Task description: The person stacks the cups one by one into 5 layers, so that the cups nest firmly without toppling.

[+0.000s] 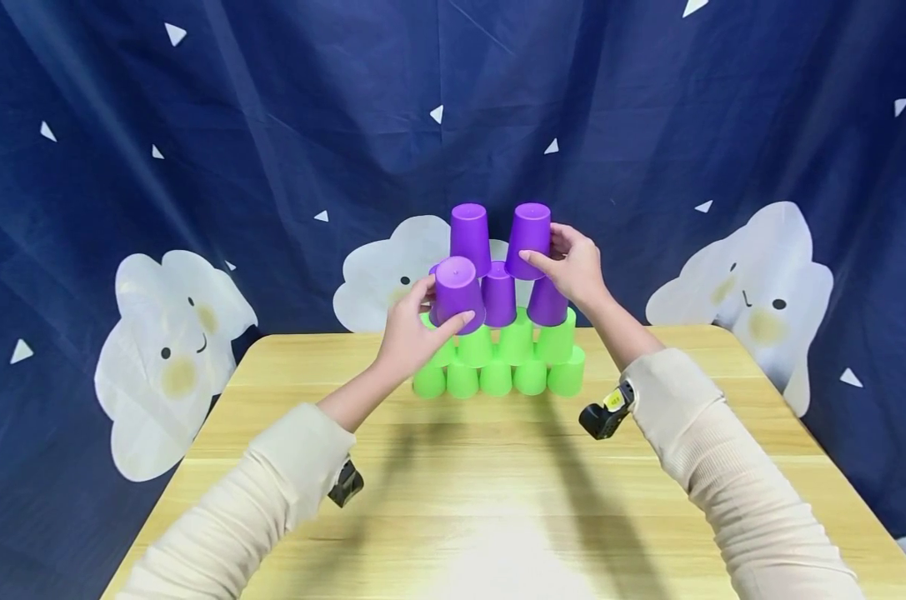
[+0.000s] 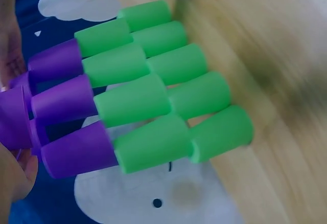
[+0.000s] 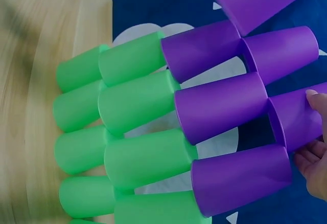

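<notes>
In the head view my left hand grips an upside-down purple cup, thumb on its near side, in front of the left part of a cup pyramid. My right hand holds another purple cup by its sides, at the right of the pyramid's top level. To its left stands a second purple cup of that level. Beneath are three purple cups, the middle one between the others. The right wrist view shows the right-hand cup with its rim at the purple cups below.
Two levels of several upside-down green cups form the base, on a wooden table near its far edge. Behind hangs a dark blue curtain with white clouds and triangles. Each wrist wears a small black camera.
</notes>
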The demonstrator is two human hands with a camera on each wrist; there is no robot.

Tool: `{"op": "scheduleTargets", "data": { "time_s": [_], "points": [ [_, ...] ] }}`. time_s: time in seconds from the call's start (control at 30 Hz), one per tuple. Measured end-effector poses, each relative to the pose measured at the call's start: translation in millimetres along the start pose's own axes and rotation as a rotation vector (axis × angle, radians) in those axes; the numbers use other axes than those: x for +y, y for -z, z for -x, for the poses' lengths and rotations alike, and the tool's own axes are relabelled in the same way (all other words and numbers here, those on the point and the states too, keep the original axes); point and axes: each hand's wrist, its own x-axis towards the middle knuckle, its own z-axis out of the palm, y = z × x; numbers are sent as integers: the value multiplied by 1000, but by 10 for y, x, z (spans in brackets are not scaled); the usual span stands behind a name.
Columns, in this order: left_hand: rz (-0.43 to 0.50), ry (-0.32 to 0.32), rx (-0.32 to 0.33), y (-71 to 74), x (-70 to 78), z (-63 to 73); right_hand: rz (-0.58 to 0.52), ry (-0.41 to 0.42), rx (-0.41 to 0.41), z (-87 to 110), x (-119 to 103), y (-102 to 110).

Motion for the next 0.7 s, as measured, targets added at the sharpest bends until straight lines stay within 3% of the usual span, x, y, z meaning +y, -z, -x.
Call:
{"op": "scheduleTargets", "data": {
  "time_s": [0.17, 0.7],
  "points": [
    [2, -35, 23, 62, 125, -107, -4, 0, -13, 5, 25, -3],
    [5, -29, 62, 107, 416, -379, -15, -13, -41, 26, 45, 4]
  ]
}}
